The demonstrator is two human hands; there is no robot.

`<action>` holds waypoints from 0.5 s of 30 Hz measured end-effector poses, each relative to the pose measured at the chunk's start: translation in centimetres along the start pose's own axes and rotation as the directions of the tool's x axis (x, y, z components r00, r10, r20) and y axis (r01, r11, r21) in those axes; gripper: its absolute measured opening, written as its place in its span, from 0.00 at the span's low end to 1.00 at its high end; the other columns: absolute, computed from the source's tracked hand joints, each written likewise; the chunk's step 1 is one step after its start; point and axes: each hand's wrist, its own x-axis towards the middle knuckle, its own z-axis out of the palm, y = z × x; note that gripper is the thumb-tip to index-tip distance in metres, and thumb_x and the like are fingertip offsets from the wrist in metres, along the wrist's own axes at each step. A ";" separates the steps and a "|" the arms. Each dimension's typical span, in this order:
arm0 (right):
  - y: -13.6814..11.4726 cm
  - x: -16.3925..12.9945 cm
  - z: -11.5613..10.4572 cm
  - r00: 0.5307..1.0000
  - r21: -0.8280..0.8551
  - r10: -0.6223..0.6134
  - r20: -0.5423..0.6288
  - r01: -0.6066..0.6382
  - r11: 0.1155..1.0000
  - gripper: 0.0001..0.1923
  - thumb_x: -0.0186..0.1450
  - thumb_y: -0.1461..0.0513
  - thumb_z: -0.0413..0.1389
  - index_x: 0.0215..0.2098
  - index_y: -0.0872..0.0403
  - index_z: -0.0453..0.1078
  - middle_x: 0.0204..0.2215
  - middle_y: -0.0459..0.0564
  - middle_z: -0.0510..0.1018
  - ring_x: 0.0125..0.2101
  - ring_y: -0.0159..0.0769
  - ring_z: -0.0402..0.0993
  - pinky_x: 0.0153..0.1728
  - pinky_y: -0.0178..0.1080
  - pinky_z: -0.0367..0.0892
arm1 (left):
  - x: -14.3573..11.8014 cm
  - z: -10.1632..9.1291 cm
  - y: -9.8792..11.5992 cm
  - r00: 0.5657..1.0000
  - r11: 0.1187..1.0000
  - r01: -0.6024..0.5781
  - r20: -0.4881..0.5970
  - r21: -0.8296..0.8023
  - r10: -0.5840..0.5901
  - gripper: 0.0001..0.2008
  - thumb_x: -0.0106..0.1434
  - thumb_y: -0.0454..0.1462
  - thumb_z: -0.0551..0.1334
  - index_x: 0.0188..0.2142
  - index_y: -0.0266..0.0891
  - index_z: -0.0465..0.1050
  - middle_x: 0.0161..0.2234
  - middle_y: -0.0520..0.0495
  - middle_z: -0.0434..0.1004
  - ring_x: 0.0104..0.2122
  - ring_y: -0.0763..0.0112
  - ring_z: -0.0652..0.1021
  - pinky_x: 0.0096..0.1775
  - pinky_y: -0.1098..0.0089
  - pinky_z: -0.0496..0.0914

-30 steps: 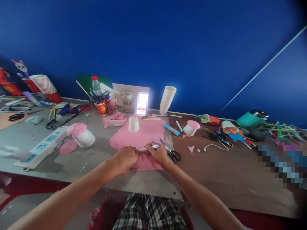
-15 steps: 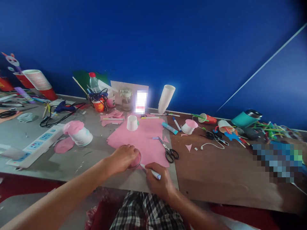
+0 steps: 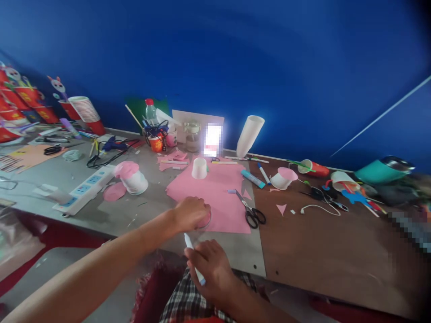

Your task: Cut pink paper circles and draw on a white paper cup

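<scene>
Marker [image 3: 194,258] orientation is given by a long axis running from upper left to lower right in the head view, with the white end aimed up toward the desk [image 3: 235,251] edge and the light blue end showing low, below the knuckles. A slim, white-barrelled pen is seen, its middle hidden by the grip. It is held off the desk, just in front of the near edge and above a plaid-clad lap [image 3: 202,296].

The right hand [image 3: 210,271] is closed around the marker, the fingers curled tight on the barrel.

The left hand [image 3: 190,214] is laid palm-down on a round pink disc [image 3: 205,221], whose thin rim shows at the hand's right side. The fingers are pressed together and bent over the disc; whether it is gripped or only held flat cannot be told. The disc rests on the near edge of a pink paper sheet [image 3: 218,193] spread on the desk.

Black-handled scissors [image 3: 251,211] are seen lying on the right part of the sheet, near the left hand but apart from it. A small white paper cup [image 3: 199,168] is stood upside down at the far side of the sheet, and a white power strip [image 3: 84,190] is placed well to the left.
</scene>
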 end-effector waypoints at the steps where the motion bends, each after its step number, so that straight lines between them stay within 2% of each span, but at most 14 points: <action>1: 0.0 0.3 0.3 1.000 -0.027 -0.004 0.006 0.004 1.000 0.13 0.63 0.68 0.53 0.45 0.54 0.69 0.29 0.49 0.76 0.27 0.39 0.70 0.31 0.41 0.62 | 0.1 0.1 0.1 1.000 1.000 -0.007 0.002 0.005 0.007 0.21 0.55 0.34 0.69 0.48 0.31 0.72 0.43 0.35 0.79 0.42 0.50 0.80 0.38 0.60 0.74; 7: 0.4 1.6 1.4 1.000 -0.100 0.020 0.021 -0.018 0.995 0.11 0.64 0.68 0.54 0.45 0.55 0.69 0.31 0.51 0.77 0.30 0.41 0.72 0.31 0.42 0.62 | 1.6 1.2 0.6 0.999 0.999 -0.037 -0.026 0.020 0.037 0.16 0.53 0.29 0.65 0.44 0.32 0.73 0.38 0.34 0.80 0.36 0.53 0.81 0.30 0.64 0.71; 15: 0.7 1.7 1.5 0.998 -0.064 0.062 0.029 -0.060 0.996 0.12 0.65 0.68 0.53 0.46 0.55 0.70 0.35 0.53 0.79 0.35 0.42 0.75 0.36 0.42 0.65 | 2.2 1.4 1.0 0.999 0.999 -0.038 -0.038 0.019 0.039 0.15 0.54 0.30 0.65 0.43 0.32 0.73 0.36 0.34 0.80 0.36 0.54 0.81 0.30 0.65 0.69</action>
